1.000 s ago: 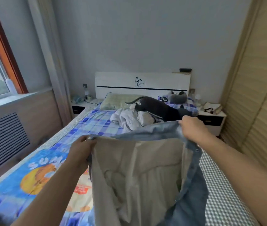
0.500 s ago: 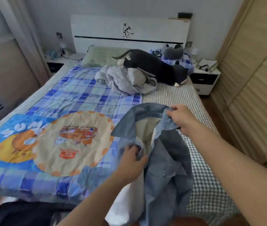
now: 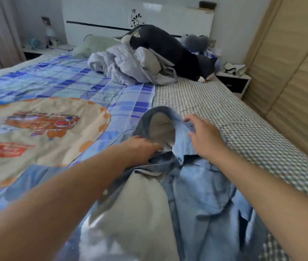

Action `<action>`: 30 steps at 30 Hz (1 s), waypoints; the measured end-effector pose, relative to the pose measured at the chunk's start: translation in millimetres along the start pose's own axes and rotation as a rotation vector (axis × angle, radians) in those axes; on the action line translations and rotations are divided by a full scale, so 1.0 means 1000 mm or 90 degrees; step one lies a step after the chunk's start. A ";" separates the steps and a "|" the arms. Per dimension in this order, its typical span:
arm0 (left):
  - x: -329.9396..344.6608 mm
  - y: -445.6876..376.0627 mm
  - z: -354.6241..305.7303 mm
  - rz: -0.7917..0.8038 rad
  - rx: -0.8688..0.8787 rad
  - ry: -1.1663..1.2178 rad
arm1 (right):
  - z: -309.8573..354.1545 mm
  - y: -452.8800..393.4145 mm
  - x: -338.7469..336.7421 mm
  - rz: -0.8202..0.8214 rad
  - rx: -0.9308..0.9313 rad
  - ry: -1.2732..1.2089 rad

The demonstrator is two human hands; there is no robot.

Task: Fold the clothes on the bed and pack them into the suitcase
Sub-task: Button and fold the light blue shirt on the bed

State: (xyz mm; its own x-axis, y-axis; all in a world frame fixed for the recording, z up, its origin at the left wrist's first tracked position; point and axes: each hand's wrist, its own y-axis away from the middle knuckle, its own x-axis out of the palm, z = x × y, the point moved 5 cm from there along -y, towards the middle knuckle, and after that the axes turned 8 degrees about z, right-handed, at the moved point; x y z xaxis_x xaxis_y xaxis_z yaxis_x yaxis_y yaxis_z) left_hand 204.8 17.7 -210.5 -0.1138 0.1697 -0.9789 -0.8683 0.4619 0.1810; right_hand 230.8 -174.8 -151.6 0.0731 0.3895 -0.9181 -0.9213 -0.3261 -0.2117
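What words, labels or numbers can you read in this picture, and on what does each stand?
None can be read.
Red label on the blanket's cartoon print: blurred.
Orange banner on the same print: lettering too blurred to read.
Headboard: a black plant motif, no words.

Printed lettering is borne by the red badge [image 3: 8,150] and cartoon train [image 3: 42,120] on the bedsheet [image 3: 59,80]; none is legible.
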 end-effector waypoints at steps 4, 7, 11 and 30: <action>0.019 0.035 -0.029 -0.079 -0.113 0.097 | -0.020 0.046 0.015 0.074 0.058 0.023; 0.004 0.079 -0.051 -0.125 -0.134 0.119 | -0.009 0.085 0.003 0.024 -0.040 -0.011; -0.031 0.127 -0.078 -0.343 -0.091 0.268 | 0.020 0.111 0.002 0.074 -0.262 0.092; 0.003 0.139 -0.063 -0.125 -0.164 0.580 | 0.118 0.111 -0.022 -0.018 -0.414 -0.169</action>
State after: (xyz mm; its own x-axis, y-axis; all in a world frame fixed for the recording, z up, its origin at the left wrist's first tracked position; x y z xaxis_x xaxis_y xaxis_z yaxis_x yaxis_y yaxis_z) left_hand 53.2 27.3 -194.1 -0.1916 -0.6805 -0.7073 -0.9787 0.1865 0.0856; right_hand 81.7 -117.9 -115.6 -0.0786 0.5750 -0.8143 -0.4997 -0.7296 -0.4669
